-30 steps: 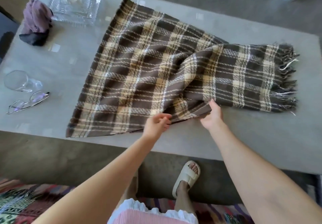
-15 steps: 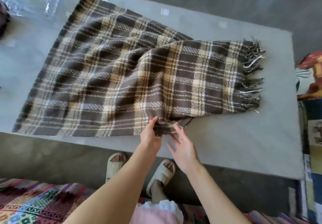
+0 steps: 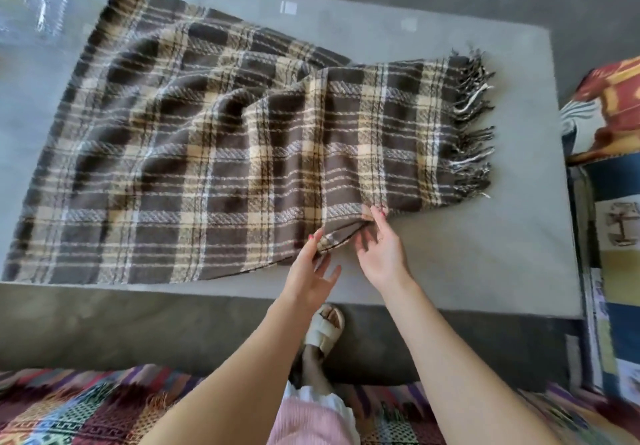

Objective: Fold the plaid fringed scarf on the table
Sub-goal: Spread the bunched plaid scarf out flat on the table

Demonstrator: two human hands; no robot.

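Observation:
The brown and beige plaid scarf [image 3: 221, 153] lies spread over the grey table [image 3: 485, 264]. Its right part is a doubled-over top layer with a dark fringe [image 3: 472, 125] pointing right. Loose wrinkles run through the middle. Both hands are at the scarf's near edge, where the top layer ends. My left hand [image 3: 311, 271] has its thumb on top of the lower edge and its fingers spread beneath it. My right hand [image 3: 379, 250] pinches the top layer's near edge between fingertips and thumb, lifting it slightly off the table.
A clear glass tray [image 3: 34, 4] sits blurred at the table's far left corner. A colourful patterned cloth [image 3: 613, 105] lies to the right of the table. A striped rug [image 3: 86, 410] and my sandalled foot [image 3: 325, 330] are below the near table edge.
Both hands have slid right along the scarf's near edge. The right hand, open half a second ago, now has the top layer's edge. The view has shifted right.

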